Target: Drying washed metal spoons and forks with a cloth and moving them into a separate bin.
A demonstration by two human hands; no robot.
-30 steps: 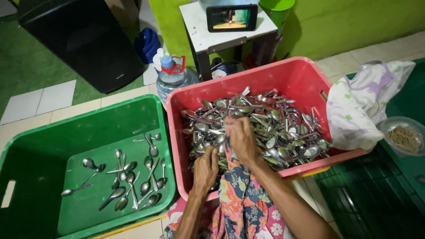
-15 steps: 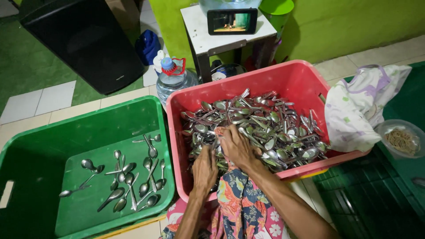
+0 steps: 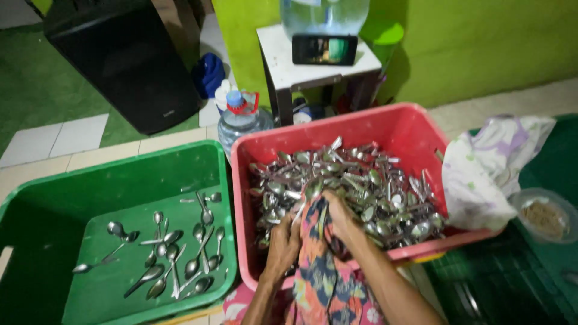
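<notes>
Both hands, the left hand (image 3: 283, 241) and the right hand (image 3: 337, 213), close their fingers around a colourful patterned cloth (image 3: 319, 265) and a metal spoon (image 3: 313, 189) over the red plastic tub (image 3: 391, 129) full of spoons.

two tubs (image 3: 120, 174), two hands (image 3: 283, 241), one patterned cloth (image 3: 319, 265)

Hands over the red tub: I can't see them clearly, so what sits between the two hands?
In the head view, a colourful patterned cloth runs between the left hand and right hand, with a spoon at its top, above the red tub.
</notes>
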